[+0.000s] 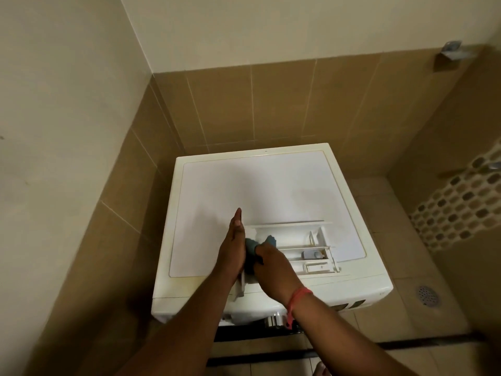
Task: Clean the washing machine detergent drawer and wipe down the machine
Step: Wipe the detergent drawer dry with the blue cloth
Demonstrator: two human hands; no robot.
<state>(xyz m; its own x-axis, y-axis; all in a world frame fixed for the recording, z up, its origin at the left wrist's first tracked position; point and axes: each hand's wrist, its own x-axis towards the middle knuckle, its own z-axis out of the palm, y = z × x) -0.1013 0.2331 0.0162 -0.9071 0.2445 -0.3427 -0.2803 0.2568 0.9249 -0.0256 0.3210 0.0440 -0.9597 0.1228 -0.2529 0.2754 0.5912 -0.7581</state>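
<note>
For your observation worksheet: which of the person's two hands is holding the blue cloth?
The right hand, with the red wristband, grips the blue cloth; the left hand steadies the detergent drawer.

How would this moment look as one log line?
step: wiping drawer | left hand: steadies detergent drawer | right hand: grips blue cloth | on washing machine

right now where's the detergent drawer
In the head view, the detergent drawer lies out of its slot on the washing machine's top, near the front edge, with both hands at its left end.
</note>
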